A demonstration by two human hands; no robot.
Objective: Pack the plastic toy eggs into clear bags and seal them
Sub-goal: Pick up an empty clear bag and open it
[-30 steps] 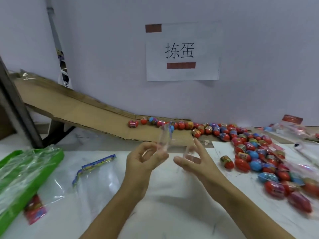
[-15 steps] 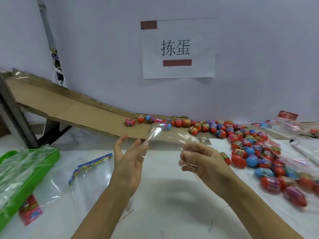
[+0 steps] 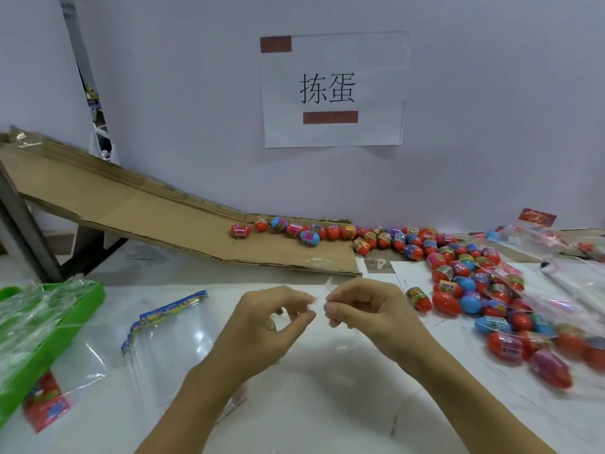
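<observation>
My left hand [image 3: 262,326] and my right hand [image 3: 370,309] meet above the white table, fingertips almost touching. Both pinch the top edge of a clear bag [image 3: 327,286], whose thin film is hard to see and hangs below the fingers. A pile of red, blue and pink toy eggs [image 3: 474,283] lies to the right of my right hand. More eggs [image 3: 307,231] line the foot of a cardboard ramp [image 3: 147,214].
A stack of clear bags with a coloured header strip [image 3: 163,312] lies left of my hands. A green tray [image 3: 49,339] holding crumpled plastic sits at the left edge. Filled bags [image 3: 540,237] lie at the far right. A paper sign [image 3: 334,90] hangs on the wall.
My hands have come together and dropped lower over the table. The left hand, open half a second ago, now pinches the bag beside the right.
</observation>
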